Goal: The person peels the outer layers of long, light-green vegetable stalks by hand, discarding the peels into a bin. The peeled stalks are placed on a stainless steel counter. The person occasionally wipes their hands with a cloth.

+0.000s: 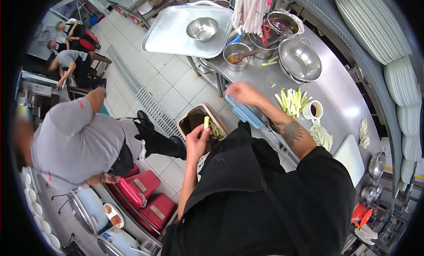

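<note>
A short pale-green vegetable stalk (206, 122) is pinched upright between the thumb and fingers of my left hand (197, 141). That hand is over a beige waste bin (219, 116) with vegetable scraps inside. My right hand (243, 93) is blurred, above the blue plastic lid-like piece (246, 113) at the counter edge; whether it holds anything is unclear. On the steel counter (341, 100) to the right lies a pile of cut stalks (291, 102). Beside the pile stands a white mug (312, 110) of dark liquid.
A co-worker in a grey shirt (79, 133) stands close on the left, by red bins (155, 208). At the back are a metal tray (165, 30) with a steel bowl (202, 28), a pot with a brush (237, 57) and a colander (300, 60). Plates (374, 27) are stacked right.
</note>
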Available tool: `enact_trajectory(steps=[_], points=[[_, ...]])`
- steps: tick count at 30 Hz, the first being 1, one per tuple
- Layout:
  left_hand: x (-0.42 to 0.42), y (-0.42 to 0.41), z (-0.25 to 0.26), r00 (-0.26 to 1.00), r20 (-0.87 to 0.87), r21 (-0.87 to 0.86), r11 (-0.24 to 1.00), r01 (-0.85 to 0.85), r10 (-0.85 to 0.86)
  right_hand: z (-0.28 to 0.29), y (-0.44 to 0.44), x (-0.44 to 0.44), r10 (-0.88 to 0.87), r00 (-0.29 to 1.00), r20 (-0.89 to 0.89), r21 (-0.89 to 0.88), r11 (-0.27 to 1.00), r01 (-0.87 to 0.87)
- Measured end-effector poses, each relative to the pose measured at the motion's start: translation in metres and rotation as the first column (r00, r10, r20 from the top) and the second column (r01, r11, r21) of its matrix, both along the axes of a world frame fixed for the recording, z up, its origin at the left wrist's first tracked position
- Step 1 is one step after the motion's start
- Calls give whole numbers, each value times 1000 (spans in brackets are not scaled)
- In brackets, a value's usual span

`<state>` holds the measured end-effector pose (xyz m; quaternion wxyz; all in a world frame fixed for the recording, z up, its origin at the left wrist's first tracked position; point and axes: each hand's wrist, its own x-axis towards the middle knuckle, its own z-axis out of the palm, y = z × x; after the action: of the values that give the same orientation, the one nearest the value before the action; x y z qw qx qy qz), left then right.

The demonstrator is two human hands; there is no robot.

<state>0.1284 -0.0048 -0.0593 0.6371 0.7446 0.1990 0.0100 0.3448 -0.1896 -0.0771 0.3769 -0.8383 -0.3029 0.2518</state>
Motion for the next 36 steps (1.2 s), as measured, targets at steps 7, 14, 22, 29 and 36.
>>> enact_trajectory(steps=[7, 14, 22, 29, 36], points=[[-47, 22, -27, 986, -96, -188, 971, -150, 134, -98, -84, 134, -159, 599, 785, -370, 655, 659], [-67, 35, -24, 974, -147, -76, 980, -185, 173, -101, -75, 157, 314, 725, 613, -695, 652, 305], [-51, 39, -4, 986, 8, -443, 885, -144, 165, 37, -48, 47, -321, 900, -295, 464, 775, 429], [-26, 36, 33, 932, 279, -734, 677, 52, 231, 98, 19, -55, 211, 741, -638, 686, 593, 422], [-3, 28, 74, 982, 189, -4, 1000, -4, 5, 86, 60, -93, 169, 831, -530, 571, 796, 202]])
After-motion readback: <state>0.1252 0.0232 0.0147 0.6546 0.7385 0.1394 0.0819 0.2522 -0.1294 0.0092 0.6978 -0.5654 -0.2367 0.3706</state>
